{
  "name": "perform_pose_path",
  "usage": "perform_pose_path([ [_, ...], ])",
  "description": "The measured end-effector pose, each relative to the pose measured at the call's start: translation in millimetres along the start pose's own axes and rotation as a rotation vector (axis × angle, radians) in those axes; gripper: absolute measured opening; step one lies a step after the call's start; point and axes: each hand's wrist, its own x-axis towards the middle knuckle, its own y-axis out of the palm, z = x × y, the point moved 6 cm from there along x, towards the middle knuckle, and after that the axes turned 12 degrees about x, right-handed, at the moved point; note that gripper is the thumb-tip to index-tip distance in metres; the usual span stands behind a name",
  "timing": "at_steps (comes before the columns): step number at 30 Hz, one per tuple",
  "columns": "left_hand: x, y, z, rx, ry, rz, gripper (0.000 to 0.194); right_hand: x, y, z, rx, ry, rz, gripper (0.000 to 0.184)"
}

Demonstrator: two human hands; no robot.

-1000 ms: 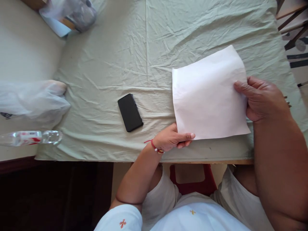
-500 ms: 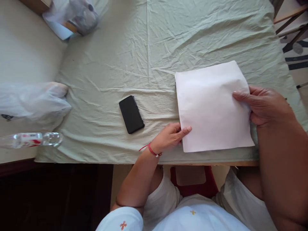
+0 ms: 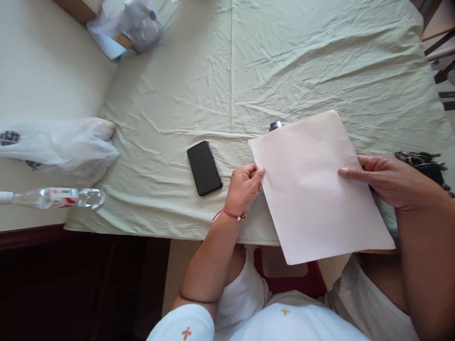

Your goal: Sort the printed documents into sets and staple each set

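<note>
A blank white sheet of paper point(image 3: 313, 199) is held up over the front of the table, its near edge overhanging the table edge. My left hand point(image 3: 247, 186), with a red string bracelet at the wrist, pinches the sheet's left edge between thumb and fingers. On the opposite side my right hand point(image 3: 382, 180) grips the right edge, thumb on top and fingers underneath. Behind the sheet's far edge a small dark object point(image 3: 275, 125) peeks out, mostly hidden. A black smartphone point(image 3: 204, 168) lies on the cloth, left of my left hand.
A pale green cloth point(image 3: 170, 104) covers the table. Along the left are a clear plastic bottle point(image 3: 60, 197) on its side, a white plastic bag point(image 3: 60, 147) and another bag point(image 3: 140, 26) farther back. Keys point(image 3: 423, 163) lie beyond my right forearm.
The paper has come toward me and tilted, its near edge now past the table edge. Both hands moved with it, my left hand farther up its edge. The small dark object and keys came into view.
</note>
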Motion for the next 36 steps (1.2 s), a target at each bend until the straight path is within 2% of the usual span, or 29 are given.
perform_pose_path([
  [2,-3.4,2.7,-0.5,0.079,-0.022,0.049,0.032,2.0,-2.4,4.3,0.015,-0.066,0.001,0.042],
  [6,-9.5,14.1,-1.7,0.154,-0.004,0.189,0.037,6.0,-8.6,16.5,0.111,-0.284,-0.133,0.037],
  [9,-9.4,21.0,1.5,0.146,0.016,0.253,0.041,4.9,-6.4,21.0,0.099,-0.345,-0.141,0.036],
  [13,-3.6,16.5,3.4,0.043,0.050,0.151,0.045,-0.8,-4.5,19.8,0.033,-0.280,-0.077,0.043],
  [17,-1.2,7.5,-5.0,0.003,0.150,0.048,0.065,-5.4,-2.7,14.9,-0.044,-0.165,0.010,0.041],
  [22,-5.6,8.6,-11.5,0.234,0.221,0.084,0.039,-6.8,1.1,14.5,-0.054,-0.146,0.034,0.041],
  [25,-8.5,7.8,-14.9,0.424,0.295,0.010,0.042,-6.9,2.4,14.1,-0.047,-0.150,0.025,0.043],
  [28,-10.3,7.7,-18.7,0.517,0.390,-0.055,0.043,-7.3,2.3,14.2,-0.028,-0.158,0.008,0.044],
  [31,-9.8,10.0,-17.1,0.520,0.410,-0.021,0.039,-7.8,1.7,14.1,-0.023,-0.144,-0.017,0.048],
  [34,-8.6,11.7,-11.6,0.457,0.350,0.050,0.035,-8.0,2.1,14.6,-0.036,-0.134,-0.029,0.049],
  [36,-8.4,10.2,-9.9,0.394,0.318,0.052,0.035,-7.6,2.7,15.5,-0.033,-0.145,-0.025,0.048],
])
